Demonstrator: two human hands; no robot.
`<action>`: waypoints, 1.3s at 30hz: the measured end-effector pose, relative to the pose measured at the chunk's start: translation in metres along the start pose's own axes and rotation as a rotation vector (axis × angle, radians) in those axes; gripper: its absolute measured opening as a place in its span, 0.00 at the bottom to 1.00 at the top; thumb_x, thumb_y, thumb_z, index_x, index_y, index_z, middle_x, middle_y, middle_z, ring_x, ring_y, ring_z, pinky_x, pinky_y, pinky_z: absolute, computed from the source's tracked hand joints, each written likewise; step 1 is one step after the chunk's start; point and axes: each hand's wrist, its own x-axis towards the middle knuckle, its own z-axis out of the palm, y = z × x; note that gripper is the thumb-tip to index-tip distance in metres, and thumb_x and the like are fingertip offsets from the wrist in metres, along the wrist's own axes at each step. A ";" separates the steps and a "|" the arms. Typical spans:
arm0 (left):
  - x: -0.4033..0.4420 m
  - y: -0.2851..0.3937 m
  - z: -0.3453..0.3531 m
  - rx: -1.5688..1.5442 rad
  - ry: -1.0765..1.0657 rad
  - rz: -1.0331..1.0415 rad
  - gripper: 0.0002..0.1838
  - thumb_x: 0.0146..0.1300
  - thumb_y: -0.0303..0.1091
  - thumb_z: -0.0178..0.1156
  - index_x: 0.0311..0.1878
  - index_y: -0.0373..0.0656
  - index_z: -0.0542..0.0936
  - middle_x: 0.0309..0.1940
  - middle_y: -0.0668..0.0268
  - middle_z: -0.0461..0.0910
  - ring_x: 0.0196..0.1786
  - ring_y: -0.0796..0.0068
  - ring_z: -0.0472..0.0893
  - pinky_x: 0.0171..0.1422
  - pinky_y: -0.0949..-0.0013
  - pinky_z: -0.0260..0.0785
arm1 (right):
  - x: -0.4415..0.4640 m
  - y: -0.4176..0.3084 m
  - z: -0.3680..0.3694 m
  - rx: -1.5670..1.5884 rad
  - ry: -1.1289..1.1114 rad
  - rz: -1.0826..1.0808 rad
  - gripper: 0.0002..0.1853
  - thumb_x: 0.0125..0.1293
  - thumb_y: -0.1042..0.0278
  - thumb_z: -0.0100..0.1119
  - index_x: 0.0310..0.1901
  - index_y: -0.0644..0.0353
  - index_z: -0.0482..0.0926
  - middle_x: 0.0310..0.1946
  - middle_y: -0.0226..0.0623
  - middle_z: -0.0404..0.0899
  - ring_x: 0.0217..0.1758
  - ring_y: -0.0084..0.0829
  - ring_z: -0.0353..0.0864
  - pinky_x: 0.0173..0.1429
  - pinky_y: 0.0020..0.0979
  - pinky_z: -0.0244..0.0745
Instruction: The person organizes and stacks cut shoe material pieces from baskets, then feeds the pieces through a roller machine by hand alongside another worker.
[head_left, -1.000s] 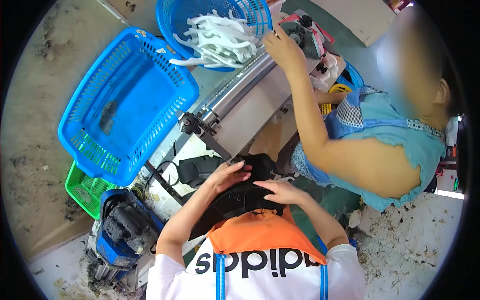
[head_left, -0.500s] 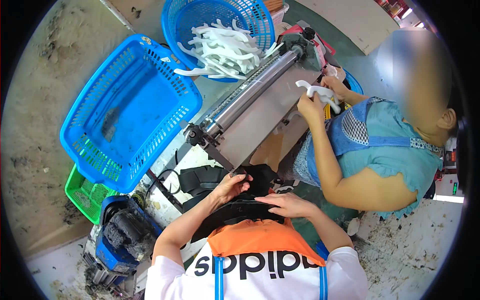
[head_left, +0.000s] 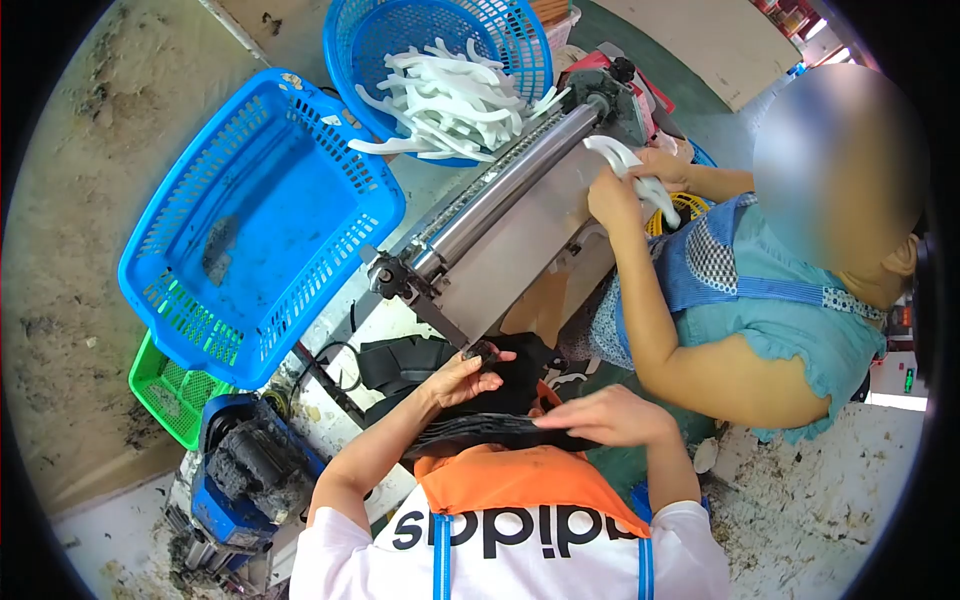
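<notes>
A stack of thin black sheets (head_left: 480,430) lies against my orange apron (head_left: 520,478), its layered edges facing up. At the right end of the stack, my right hand (head_left: 618,415) has its fingers pressed together on a sheet edge; the exact grip is partly hidden. My left hand (head_left: 462,380) is beside the dark lower corner of the roller machine (head_left: 520,250), thumb and fingers apart, above more black sheet pieces (head_left: 405,362). I cannot make out anything held in it.
Left of the machine stands a blue basket (head_left: 385,215), with a green basket (head_left: 165,385) below it. A round blue basket (head_left: 345,60) holds white curved pieces (head_left: 450,95). A dusty blue motor (head_left: 245,460) sits lower left. At right, a co-worker (head_left: 760,310) handles white pieces (head_left: 630,165).
My right hand has shifted slightly right and its fingers have drawn together at the sheets' edge. My left fingers have spread. The co-worker's hands have turned the white pieces.
</notes>
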 end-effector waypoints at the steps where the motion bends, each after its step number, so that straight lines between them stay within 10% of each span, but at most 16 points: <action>1: 0.001 0.000 -0.001 0.001 0.002 -0.002 0.26 0.60 0.40 0.65 0.58 0.44 0.68 0.63 0.50 0.66 0.42 0.63 0.83 0.49 0.66 0.79 | -0.010 -0.017 -0.011 -0.048 0.009 -0.001 0.27 0.57 0.73 0.56 0.60 0.42 0.74 0.51 0.33 0.79 0.47 0.37 0.81 0.47 0.34 0.77; 12: -0.017 -0.006 0.012 0.233 0.102 0.134 0.19 0.66 0.40 0.57 0.56 0.44 0.70 0.61 0.49 0.67 0.43 0.63 0.83 0.46 0.64 0.78 | -0.056 0.003 -0.021 0.397 0.383 0.008 0.24 0.55 0.70 0.66 0.53 0.69 0.76 0.47 0.44 0.81 0.47 0.31 0.82 0.52 0.29 0.74; 14: -0.024 -0.001 -0.002 0.541 0.106 0.177 0.17 0.66 0.40 0.57 0.54 0.43 0.72 0.57 0.51 0.70 0.41 0.65 0.83 0.44 0.65 0.78 | -0.051 0.032 -0.004 0.639 0.441 0.068 0.28 0.55 0.69 0.66 0.57 0.70 0.73 0.49 0.40 0.80 0.51 0.26 0.78 0.56 0.28 0.71; 17: -0.026 0.021 -0.037 2.053 0.068 0.522 0.14 0.66 0.39 0.56 0.49 0.42 0.75 0.53 0.53 0.76 0.37 0.68 0.83 0.40 0.66 0.77 | -0.055 0.078 0.006 0.920 0.478 0.169 0.29 0.55 0.72 0.64 0.60 0.70 0.70 0.52 0.37 0.78 0.54 0.27 0.76 0.61 0.30 0.68; 18: -0.029 0.036 -0.026 2.351 0.077 0.465 0.13 0.66 0.39 0.56 0.48 0.42 0.76 0.51 0.54 0.77 0.36 0.69 0.83 0.39 0.67 0.76 | -0.057 0.082 0.005 0.932 0.513 0.189 0.29 0.55 0.72 0.64 0.60 0.70 0.70 0.53 0.37 0.78 0.55 0.26 0.75 0.62 0.30 0.67; 20: -0.038 0.085 0.120 2.395 0.194 -0.373 0.10 0.64 0.37 0.55 0.37 0.42 0.80 0.31 0.60 0.82 0.30 0.66 0.82 0.36 0.65 0.74 | -0.065 0.090 0.003 0.953 0.575 0.230 0.30 0.55 0.72 0.63 0.61 0.69 0.69 0.55 0.38 0.76 0.57 0.26 0.73 0.64 0.30 0.66; 21: -0.038 0.098 0.147 2.096 0.259 -0.254 0.10 0.63 0.36 0.53 0.33 0.42 0.80 0.20 0.64 0.80 0.26 0.61 0.81 0.34 0.63 0.74 | -0.072 0.101 0.007 1.012 0.567 0.262 0.34 0.54 0.72 0.65 0.63 0.67 0.67 0.59 0.37 0.73 0.60 0.27 0.71 0.66 0.31 0.63; 22: -0.034 0.111 0.179 2.060 0.252 -0.058 0.10 0.63 0.35 0.53 0.30 0.39 0.76 0.24 0.55 0.79 0.32 0.50 0.80 0.37 0.51 0.71 | -0.079 0.113 0.016 0.992 0.660 0.251 0.35 0.53 0.72 0.66 0.64 0.67 0.66 0.61 0.38 0.71 0.63 0.29 0.68 0.68 0.31 0.59; 27: 0.137 0.159 0.139 2.540 0.559 1.185 0.19 0.66 0.40 0.52 0.52 0.34 0.71 0.41 0.44 0.78 0.44 0.48 0.78 0.51 0.54 0.71 | -0.094 0.152 0.045 0.898 1.137 0.163 0.36 0.52 0.70 0.67 0.64 0.67 0.66 0.65 0.40 0.66 0.69 0.32 0.61 0.72 0.33 0.52; 30: 0.183 0.164 0.104 2.431 0.833 0.711 0.20 0.66 0.44 0.52 0.48 0.34 0.70 0.44 0.45 0.77 0.43 0.44 0.78 0.50 0.52 0.71 | -0.089 0.164 0.045 0.920 1.231 0.094 0.36 0.52 0.70 0.67 0.64 0.67 0.66 0.64 0.41 0.66 0.69 0.33 0.61 0.72 0.34 0.52; 39: 0.212 0.180 0.125 2.355 0.695 0.453 0.20 0.70 0.48 0.46 0.39 0.35 0.69 0.35 0.44 0.79 0.40 0.42 0.78 0.44 0.48 0.69 | -0.082 0.173 0.035 1.001 0.849 0.044 0.37 0.52 0.68 0.67 0.64 0.68 0.66 0.64 0.42 0.66 0.68 0.35 0.62 0.71 0.35 0.54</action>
